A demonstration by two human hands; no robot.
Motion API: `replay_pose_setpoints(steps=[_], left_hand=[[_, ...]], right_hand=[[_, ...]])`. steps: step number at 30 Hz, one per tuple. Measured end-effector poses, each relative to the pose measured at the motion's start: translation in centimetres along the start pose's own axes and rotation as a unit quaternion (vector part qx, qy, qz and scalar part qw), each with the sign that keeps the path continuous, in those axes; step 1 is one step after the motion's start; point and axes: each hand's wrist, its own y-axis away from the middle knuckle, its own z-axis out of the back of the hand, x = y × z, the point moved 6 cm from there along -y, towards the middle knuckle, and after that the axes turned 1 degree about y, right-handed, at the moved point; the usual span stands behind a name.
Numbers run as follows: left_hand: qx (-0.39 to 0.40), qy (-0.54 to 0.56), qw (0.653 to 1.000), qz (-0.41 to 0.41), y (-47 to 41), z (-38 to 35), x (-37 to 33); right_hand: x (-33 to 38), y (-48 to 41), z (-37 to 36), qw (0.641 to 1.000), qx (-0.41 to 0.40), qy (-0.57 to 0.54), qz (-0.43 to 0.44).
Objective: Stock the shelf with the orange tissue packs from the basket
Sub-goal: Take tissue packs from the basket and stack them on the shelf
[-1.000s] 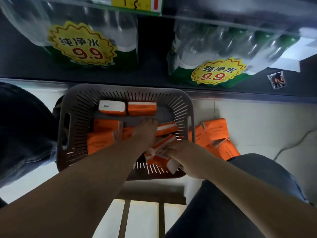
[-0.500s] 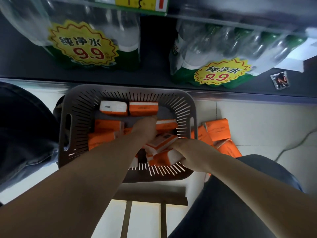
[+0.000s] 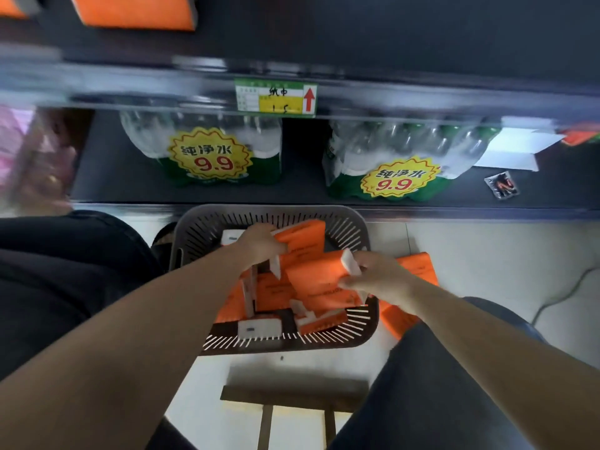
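A grey slotted basket (image 3: 354,332) stands on the floor before the shelf, with several orange tissue packs (image 3: 269,295) lying in it. My left hand (image 3: 256,243) grips one orange pack (image 3: 303,238), lifted above the basket's far half. My right hand (image 3: 376,277) holds another orange pack (image 3: 316,276) by its white end, raised over the basket's right side. Orange packs (image 3: 130,9) stand on the upper shelf at top left, blurred.
Two shrink-wrapped water bottle packs (image 3: 211,151) (image 3: 389,164) with yellow 9.9 tags sit on the bottom shelf. A price label (image 3: 276,97) hangs on the shelf edge above. More orange packs (image 3: 418,267) lie on the floor right of the basket. My knees flank the basket.
Both hands have lifted out of the basket, each with an orange pack. The view has tilted up, and the upper shelf now shows.
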Motion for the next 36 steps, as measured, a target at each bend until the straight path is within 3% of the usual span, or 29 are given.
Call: replay_pose_setpoints(steps=[6, 16, 22, 28, 36], left_hand=[[0.008, 0.084, 0.996, 0.001, 3.2, 3.3, -0.6], [-0.013, 0.155, 0.985, -0.068, 8.9, 7.1, -3.5], [-0.008, 0.186, 0.976, -0.113, 11.6, 9.2, -4.7], [-0.031, 0.211, 0.968, -0.133, 14.1, 11.0, -5.9], [-0.035, 0.252, 0.956, -0.147, 16.2, 11.2, -7.5]], right_hand=[[1.4, 0.7, 2.0, 0.993, -0.047, -0.104, -0.032], [6.0, 4.6, 3.7, 0.964, -0.056, -0.252, 0.06], [8.4, 7.0, 5.9, 0.955, -0.087, -0.264, 0.107], [10.9, 9.1, 8.4, 0.961, -0.123, -0.2, 0.145], [18.4, 11.5, 8.5, 0.97, -0.089, 0.041, 0.225]])
